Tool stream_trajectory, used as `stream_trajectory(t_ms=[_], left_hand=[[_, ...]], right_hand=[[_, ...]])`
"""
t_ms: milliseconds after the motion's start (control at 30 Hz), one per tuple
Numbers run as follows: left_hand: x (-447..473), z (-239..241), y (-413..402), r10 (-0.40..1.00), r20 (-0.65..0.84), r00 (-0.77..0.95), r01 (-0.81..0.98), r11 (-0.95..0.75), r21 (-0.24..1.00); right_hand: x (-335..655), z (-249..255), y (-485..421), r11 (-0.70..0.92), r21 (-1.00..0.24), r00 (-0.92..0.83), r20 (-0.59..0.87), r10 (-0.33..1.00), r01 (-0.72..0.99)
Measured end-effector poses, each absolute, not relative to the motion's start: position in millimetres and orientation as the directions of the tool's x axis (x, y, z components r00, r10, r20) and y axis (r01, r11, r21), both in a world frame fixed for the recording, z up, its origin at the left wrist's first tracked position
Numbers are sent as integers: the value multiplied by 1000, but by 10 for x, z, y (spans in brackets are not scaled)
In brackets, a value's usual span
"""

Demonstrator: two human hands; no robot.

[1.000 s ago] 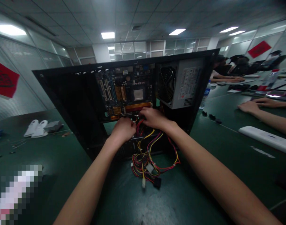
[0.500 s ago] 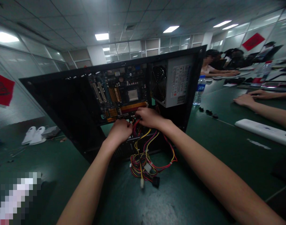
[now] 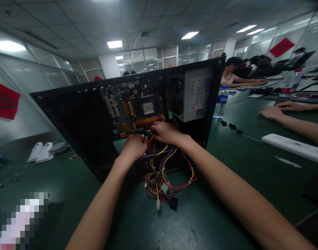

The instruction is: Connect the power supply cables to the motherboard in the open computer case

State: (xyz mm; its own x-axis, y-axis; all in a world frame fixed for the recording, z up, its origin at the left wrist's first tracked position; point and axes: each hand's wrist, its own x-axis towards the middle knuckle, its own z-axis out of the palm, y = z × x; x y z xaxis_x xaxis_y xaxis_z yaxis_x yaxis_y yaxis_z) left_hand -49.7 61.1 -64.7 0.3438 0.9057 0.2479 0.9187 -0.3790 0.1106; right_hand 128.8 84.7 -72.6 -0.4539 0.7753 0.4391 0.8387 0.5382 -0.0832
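Observation:
An open black computer case [image 3: 81,146] stands tilted on the table, its inside facing me. In it sit a motherboard [image 3: 138,104] with a bare square processor and, at upper right, a grey power supply [image 3: 197,97] with a round fan. My right hand [image 3: 168,133] is closed at the board's lower edge, fingers curled onto red and yellow power cables [image 3: 151,143]. Just left of it, my left hand [image 3: 134,146] is closed too, thumb against the fingers; what they pinch is hidden. A tangle of loose cables with connectors [image 3: 161,185] hangs down onto the table in front.
On the green table [image 3: 174,232], a water bottle [image 3: 220,104] stands right of the case. Farther right are small black pieces [image 3: 232,125], a white bar-shaped object [image 3: 294,147] and another person's hands [image 3: 276,110]. White objects [image 3: 40,152] lie at left.
The view has shifted slightly, and the case's top edge appears a little lower, its left corner farther right. Both hands stay at the cables by the motherboard's lower edge, barely moved.

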Motion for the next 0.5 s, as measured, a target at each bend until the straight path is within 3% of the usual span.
stream_trajectory(t_ms=[500], left_hand=[[-489,-642,597,903,243,354,917,-386,98]], right_hand=[[1290,-728,852,542,-85,-456,442,772,836]])
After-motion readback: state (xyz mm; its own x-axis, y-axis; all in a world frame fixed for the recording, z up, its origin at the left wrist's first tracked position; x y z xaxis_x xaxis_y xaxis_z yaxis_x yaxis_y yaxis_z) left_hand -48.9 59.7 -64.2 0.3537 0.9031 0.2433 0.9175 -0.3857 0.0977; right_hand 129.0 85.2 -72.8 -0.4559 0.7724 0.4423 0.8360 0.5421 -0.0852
